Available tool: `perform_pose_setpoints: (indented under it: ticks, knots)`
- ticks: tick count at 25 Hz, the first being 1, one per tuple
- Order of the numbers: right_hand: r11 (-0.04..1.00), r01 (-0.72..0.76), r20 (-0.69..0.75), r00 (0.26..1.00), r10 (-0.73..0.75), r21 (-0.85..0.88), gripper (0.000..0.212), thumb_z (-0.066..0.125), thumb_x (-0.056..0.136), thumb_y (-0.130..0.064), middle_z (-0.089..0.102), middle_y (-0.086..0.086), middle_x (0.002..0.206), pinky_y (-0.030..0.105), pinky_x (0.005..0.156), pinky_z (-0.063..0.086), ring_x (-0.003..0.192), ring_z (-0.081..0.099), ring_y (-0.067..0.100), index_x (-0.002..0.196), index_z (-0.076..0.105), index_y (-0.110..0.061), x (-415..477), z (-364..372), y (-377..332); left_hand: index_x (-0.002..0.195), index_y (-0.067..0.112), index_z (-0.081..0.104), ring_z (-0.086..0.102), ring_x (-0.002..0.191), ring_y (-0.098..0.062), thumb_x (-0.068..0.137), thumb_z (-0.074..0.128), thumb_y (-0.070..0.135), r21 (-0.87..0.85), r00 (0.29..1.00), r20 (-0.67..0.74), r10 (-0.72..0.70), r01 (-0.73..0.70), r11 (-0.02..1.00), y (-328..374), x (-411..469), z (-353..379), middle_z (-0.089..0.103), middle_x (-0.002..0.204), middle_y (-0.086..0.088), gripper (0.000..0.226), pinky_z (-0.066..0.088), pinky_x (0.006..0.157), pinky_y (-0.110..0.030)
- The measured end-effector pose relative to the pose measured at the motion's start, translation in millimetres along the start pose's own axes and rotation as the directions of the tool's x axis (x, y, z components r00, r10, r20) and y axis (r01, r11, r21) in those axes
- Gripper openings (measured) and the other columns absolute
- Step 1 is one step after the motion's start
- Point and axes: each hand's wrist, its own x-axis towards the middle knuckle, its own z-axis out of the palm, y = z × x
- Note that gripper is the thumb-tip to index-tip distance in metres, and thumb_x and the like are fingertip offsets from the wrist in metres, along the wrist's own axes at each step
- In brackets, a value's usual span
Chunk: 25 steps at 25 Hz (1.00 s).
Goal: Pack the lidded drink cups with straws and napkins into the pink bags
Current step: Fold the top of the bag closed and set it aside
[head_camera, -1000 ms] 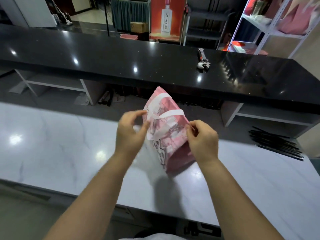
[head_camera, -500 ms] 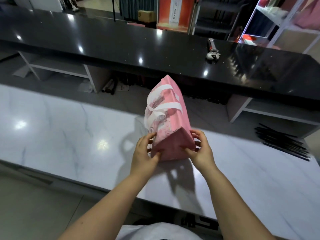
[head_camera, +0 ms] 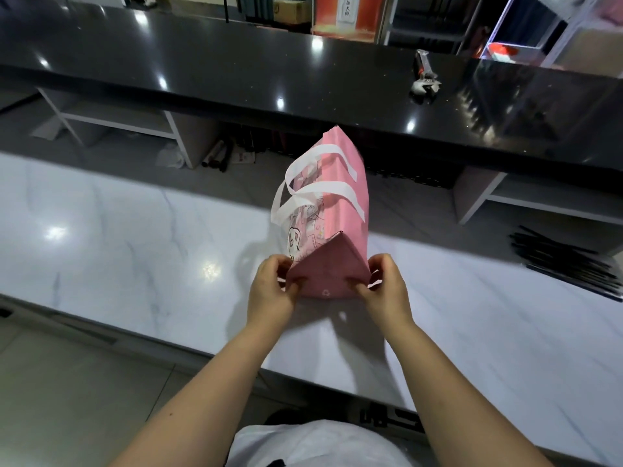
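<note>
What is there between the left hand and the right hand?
In the head view, the folded bottom of the pink bag lies between the left hand and the right hand; each hand pinches one of its corners.

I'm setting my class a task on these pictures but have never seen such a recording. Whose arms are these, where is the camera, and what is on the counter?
There is no machine: the arms belong to a person wearing a wide-angle camera on the head, so you look forward and down as they do. The left hand and right hand each pinch a bottom corner of a flat-folded pink bag with white handles, its base turned towards the camera, above a white marble counter. Thin black straws lie at that counter's right end. Behind stands a black counter with a metal tool on it. No cups or napkins are in view.
</note>
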Motion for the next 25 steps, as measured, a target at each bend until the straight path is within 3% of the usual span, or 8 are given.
perform_pose_setpoints:
  ticks: [3,6,10,16,19,21,23,25]
  knots:
    - [0.999,-0.010,-0.037,0.999,0.009,-0.042,0.028,0.074,0.079,-0.019,0.050,-0.002,0.072,0.029,0.058,0.037,0.062,0.042,0.016,0.077,0.046,-0.019,3,4,5,0.074,0.023,0.055,0.056,0.067,-0.009,0.077,0.077,0.014,-0.014,0.996,-0.045,-0.073,0.072,0.997,-2,1,1,0.062,0.078,0.000,0.024,0.042,0.058,-0.014]
    - [0.999,-0.007,-0.032,0.999,0.005,-0.041,0.029,0.073,0.079,-0.018,0.046,-0.001,0.069,0.028,0.056,0.033,0.060,0.037,0.016,0.075,0.045,-0.014,7,5,5,0.073,0.020,0.054,0.055,0.065,-0.009,0.078,0.075,0.013,-0.028,0.993,-0.037,-0.110,0.109,0.994,-1,2,2,0.061,0.076,0.001,0.023,0.041,0.057,-0.012]
    - [1.000,-0.024,-0.048,0.999,0.023,-0.010,0.030,0.073,0.079,-0.028,0.050,-0.003,0.074,0.019,0.056,0.036,0.063,0.043,0.010,0.074,0.044,-0.021,-2,6,9,0.077,0.020,0.058,0.063,0.072,-0.015,0.078,0.070,0.008,-0.021,0.986,0.004,-0.167,0.167,0.986,-10,-8,0,0.065,0.082,0.002,0.018,0.045,0.060,-0.020]
    - [0.982,0.030,-0.149,0.987,-0.058,-0.185,0.036,0.064,0.086,-0.025,0.040,-0.002,0.064,0.032,0.053,0.029,0.062,0.036,0.020,0.067,0.035,-0.018,11,-4,2,0.066,0.019,0.059,0.057,0.063,-0.013,0.073,0.078,0.012,-0.005,0.972,0.019,-0.234,0.234,0.972,-3,-1,11,0.063,0.067,0.004,0.022,0.048,0.061,-0.029]
    - [0.992,-0.129,-0.300,0.946,0.124,0.004,0.035,0.077,0.075,-0.029,0.050,-0.002,0.086,0.038,0.060,0.046,0.074,0.052,0.022,0.084,0.043,-0.027,12,-13,9,0.065,0.020,0.060,0.058,0.063,-0.012,0.071,0.077,0.012,0.030,0.979,0.053,-0.198,0.197,0.980,6,-8,34,0.063,0.065,0.006,0.020,0.049,0.062,-0.029]
    - [0.941,-0.240,-0.337,0.888,0.312,0.239,0.037,0.077,0.076,-0.035,0.049,0.003,0.088,0.046,0.054,0.053,0.066,0.058,0.031,0.086,0.041,-0.031,4,-19,15,0.073,0.021,0.065,0.063,0.067,-0.009,0.074,0.077,0.013,-0.036,0.977,0.155,-0.145,0.152,0.988,20,-21,59,0.067,0.071,0.007,0.015,0.053,0.065,-0.027]
    - [0.844,-0.237,-0.247,0.887,0.390,0.481,0.018,0.062,0.092,-0.029,0.052,0.011,0.083,0.041,0.048,0.055,0.056,0.061,0.027,0.088,0.050,-0.016,-5,-30,17,0.090,0.023,0.070,0.066,0.079,-0.007,0.080,0.074,0.010,-0.128,0.929,0.363,-0.077,0.131,0.983,35,-37,82,0.069,0.083,0.011,0.017,0.056,0.072,-0.027]
    - [0.809,-0.179,-0.223,0.908,0.355,0.560,0.022,0.053,0.097,-0.025,0.059,0.010,0.088,0.033,0.056,0.057,0.068,0.063,0.014,0.094,0.057,-0.003,-11,-44,19,0.104,0.026,0.069,0.065,0.090,-0.006,0.082,0.071,0.008,-0.145,0.894,0.448,-0.028,0.104,0.984,38,-43,89,0.068,0.096,0.015,0.028,0.056,0.077,-0.025]
